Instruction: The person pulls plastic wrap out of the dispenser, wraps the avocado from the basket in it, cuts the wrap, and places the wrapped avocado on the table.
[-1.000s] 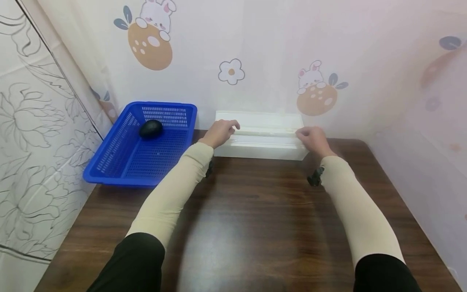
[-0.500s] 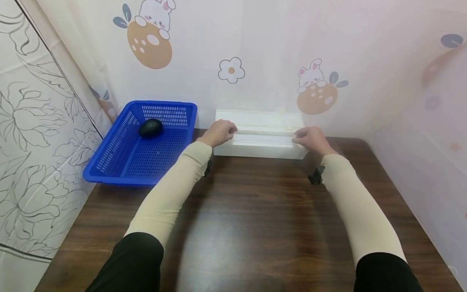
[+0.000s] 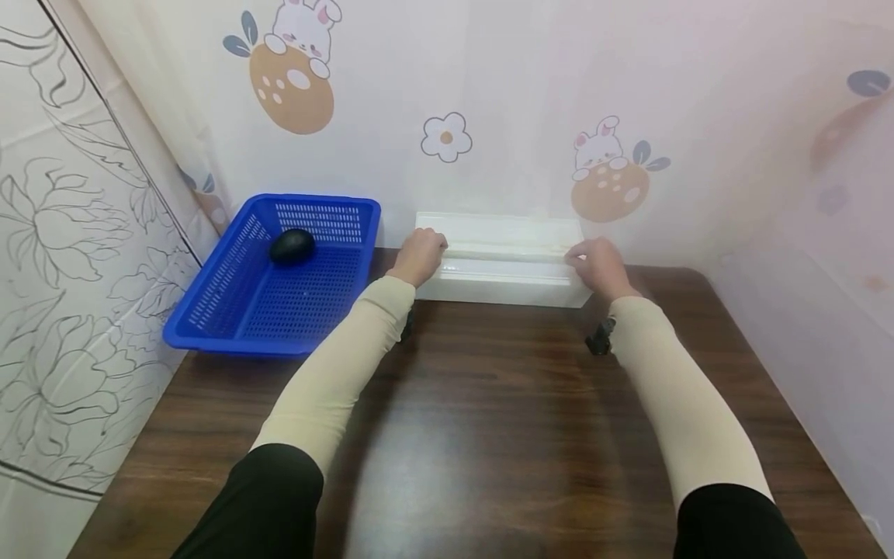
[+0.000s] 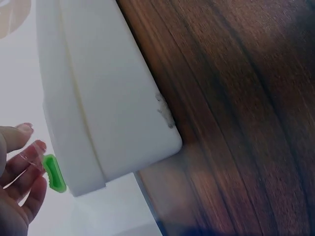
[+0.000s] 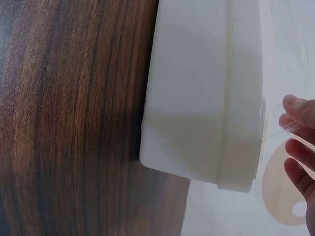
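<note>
A long white cling film dispenser [image 3: 517, 291] stands against the back curtain, with a small green end piece [image 4: 55, 173] showing in the left wrist view. At its left end my left hand [image 3: 421, 256] pinches the edge of clear cling film [image 4: 32, 153]. My right hand [image 3: 599, 266] is at the other end, and its thumb and forefinger pinch the clear film [image 5: 278, 112] there. Both hands are just above the dispenser's top. The film is nearly invisible in the head view, so how far it is drawn out is hard to tell.
A blue plastic basket [image 3: 240, 346] sits at the left of the dark wooden table [image 3: 475, 435], holding one dark oval avocado-like thing [image 3: 292, 247]. A printed curtain [image 3: 517, 85] hangs right behind the dispenser, and another wall covering closes off the right side.
The fingers of my left hand were loosely spread above the dispenser and have drawn together on the film. My right hand shifted slightly left, then back. The dispenser and basket stayed put.
</note>
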Available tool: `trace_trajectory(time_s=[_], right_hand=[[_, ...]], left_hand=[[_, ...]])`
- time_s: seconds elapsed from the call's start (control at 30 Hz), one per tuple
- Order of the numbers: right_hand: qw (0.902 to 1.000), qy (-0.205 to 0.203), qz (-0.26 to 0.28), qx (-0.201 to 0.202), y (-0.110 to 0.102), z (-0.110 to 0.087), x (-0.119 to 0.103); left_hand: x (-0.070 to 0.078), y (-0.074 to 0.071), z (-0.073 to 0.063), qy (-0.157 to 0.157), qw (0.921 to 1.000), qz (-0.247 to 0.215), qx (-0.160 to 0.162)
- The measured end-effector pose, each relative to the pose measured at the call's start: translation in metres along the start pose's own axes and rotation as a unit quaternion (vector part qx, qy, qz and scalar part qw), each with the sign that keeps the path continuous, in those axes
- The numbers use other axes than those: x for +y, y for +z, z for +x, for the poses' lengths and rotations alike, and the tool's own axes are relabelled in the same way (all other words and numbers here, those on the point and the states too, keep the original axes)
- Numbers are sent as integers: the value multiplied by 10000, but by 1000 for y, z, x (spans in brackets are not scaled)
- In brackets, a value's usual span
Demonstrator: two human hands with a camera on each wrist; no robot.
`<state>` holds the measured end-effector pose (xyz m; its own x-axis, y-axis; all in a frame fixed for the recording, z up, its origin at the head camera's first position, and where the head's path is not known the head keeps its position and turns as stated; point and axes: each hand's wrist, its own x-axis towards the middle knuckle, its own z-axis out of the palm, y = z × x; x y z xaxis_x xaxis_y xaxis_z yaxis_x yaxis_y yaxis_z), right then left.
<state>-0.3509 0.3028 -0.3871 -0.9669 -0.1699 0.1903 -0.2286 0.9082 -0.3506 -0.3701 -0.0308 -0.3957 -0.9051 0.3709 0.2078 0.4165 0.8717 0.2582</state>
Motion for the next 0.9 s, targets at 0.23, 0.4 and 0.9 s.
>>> trace_trajectory(time_s=[0.23,0.4,0.9], right_hand=[[9989,326,251,-209,-4,-1,2],[9985,337,365,-236,-9,0,2],[9853,966,1382,-269,-21,-5,3]], left_hand=[[-5,-3,-3,-431,9982,-380,-162],[-11,-4,-6,-466,9954,-840,46],[-14,-21,-3,-465,9873,-1519,-57]])
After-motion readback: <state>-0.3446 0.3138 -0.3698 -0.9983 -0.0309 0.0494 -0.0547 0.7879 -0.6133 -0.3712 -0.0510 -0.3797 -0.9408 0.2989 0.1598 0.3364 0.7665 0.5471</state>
